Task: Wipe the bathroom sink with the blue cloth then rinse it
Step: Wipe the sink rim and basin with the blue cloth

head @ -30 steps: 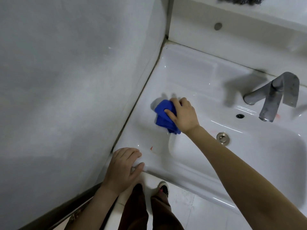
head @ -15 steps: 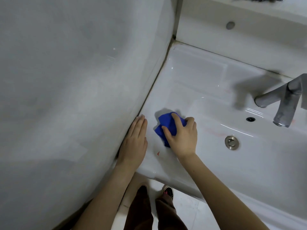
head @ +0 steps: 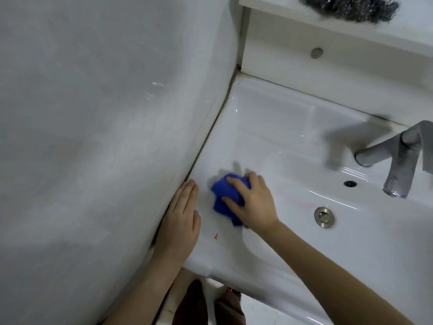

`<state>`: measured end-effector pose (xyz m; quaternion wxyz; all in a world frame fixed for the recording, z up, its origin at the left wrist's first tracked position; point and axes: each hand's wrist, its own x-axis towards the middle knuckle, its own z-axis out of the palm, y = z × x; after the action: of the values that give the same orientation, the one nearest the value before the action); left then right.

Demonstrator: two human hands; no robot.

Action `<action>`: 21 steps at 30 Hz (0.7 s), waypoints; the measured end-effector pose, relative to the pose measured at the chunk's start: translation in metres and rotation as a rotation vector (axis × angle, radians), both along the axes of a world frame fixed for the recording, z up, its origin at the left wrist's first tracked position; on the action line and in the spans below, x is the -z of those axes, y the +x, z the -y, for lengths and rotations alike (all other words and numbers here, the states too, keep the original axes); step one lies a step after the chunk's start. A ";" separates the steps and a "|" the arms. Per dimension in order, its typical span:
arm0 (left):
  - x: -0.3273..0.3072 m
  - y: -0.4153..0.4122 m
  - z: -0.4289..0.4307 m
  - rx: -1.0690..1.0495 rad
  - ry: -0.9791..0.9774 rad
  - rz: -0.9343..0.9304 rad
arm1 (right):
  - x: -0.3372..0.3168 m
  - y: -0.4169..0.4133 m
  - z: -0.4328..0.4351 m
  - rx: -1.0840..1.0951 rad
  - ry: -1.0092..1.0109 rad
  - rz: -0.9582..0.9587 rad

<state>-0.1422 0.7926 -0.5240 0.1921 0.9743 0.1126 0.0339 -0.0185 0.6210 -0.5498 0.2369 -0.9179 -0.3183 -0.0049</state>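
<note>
A white ceramic sink (head: 276, 127) fills the right half of the head view. My right hand (head: 254, 204) presses a bunched blue cloth (head: 225, 195) flat onto the sink's left ledge, fingers spread over it. My left hand (head: 180, 221) lies flat and open on the ledge beside the wall, just left of the cloth, holding nothing. A small red mark (head: 216, 236) sits on the ledge below the cloth. The grey metal faucet (head: 398, 160) stands at the right, above the round metal drain (head: 324, 217).
A grey wall (head: 105, 137) runs close along the sink's left side. A white shelf at the top holds a ball of steel wool (head: 349, 7). An overflow hole (head: 350, 183) lies under the faucet. My shoes (head: 232, 294) show on the floor below the sink's front edge.
My left hand moved from the sink's front corner up onto the ledge by the wall. My right hand slid the cloth down the left ledge toward me.
</note>
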 end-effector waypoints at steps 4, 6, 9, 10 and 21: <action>0.002 0.001 0.000 -0.003 -0.016 0.006 | 0.005 0.052 0.012 0.085 -0.015 0.021; 0.003 0.001 0.000 -0.003 -0.013 0.012 | 0.001 0.097 -0.009 0.322 -0.020 -0.003; 0.003 0.002 0.000 -0.011 -0.010 0.019 | -0.008 0.102 -0.049 0.368 -0.079 0.006; 0.003 0.001 -0.001 -0.012 -0.007 0.021 | -0.008 0.087 -0.054 0.313 -0.076 0.017; 0.001 0.001 0.001 -0.020 0.001 0.030 | -0.013 0.052 -0.068 0.311 0.017 -0.150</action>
<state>-0.1417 0.7914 -0.5252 0.1932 0.9726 0.1193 0.0505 0.0335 0.6885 -0.5365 0.2640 -0.9519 -0.1537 0.0242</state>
